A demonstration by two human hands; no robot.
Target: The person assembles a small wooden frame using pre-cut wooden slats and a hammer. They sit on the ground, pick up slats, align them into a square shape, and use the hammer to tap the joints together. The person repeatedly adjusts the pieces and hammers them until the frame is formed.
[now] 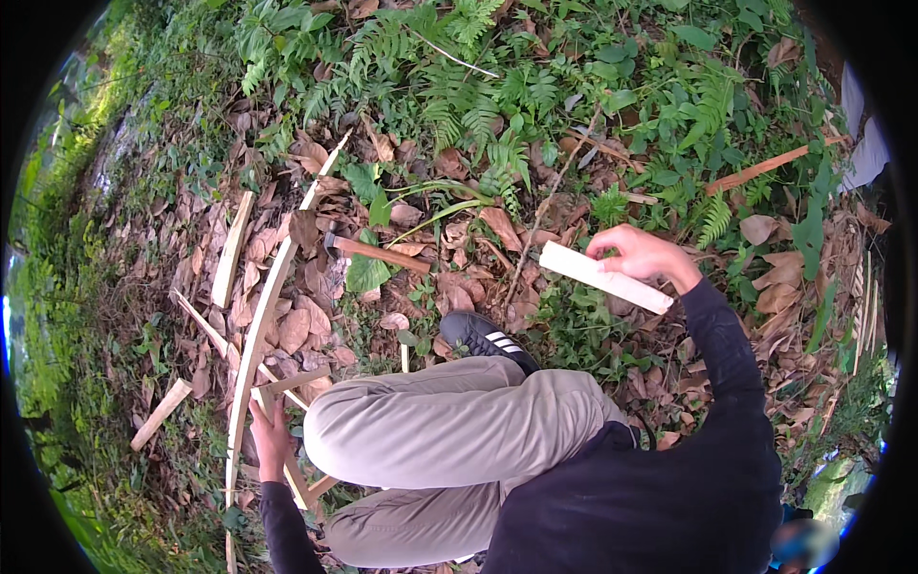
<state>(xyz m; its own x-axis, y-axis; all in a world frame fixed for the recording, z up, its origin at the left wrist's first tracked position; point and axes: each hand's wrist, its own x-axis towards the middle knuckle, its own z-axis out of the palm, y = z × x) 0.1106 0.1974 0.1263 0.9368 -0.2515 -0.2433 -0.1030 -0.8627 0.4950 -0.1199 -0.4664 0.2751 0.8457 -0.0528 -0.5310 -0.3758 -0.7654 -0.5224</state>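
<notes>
My right hand (636,256) is closed on a short pale wooden board (602,277), held above the leaves and low plants right of my shoe. Down at the left, my left hand (271,438) is wrapped round a wooden slat (294,475) beside my knee. A crosspiece (296,381) meets that slat near its upper end; whether they are joined I cannot tell. Just left of this hand runs a long, pale wooden strip (253,344). A hammer (382,253) with a brown handle lies on the leaves ahead of my shoe, partly against a green leaf.
Loose wood pieces lie at the left, among them a board (232,251) and a short stick (161,414). A reddish wooden strip (765,170) rests at the far right. A thin branch (555,196) crosses the leaf litter. Ferns (488,105) grow at the back.
</notes>
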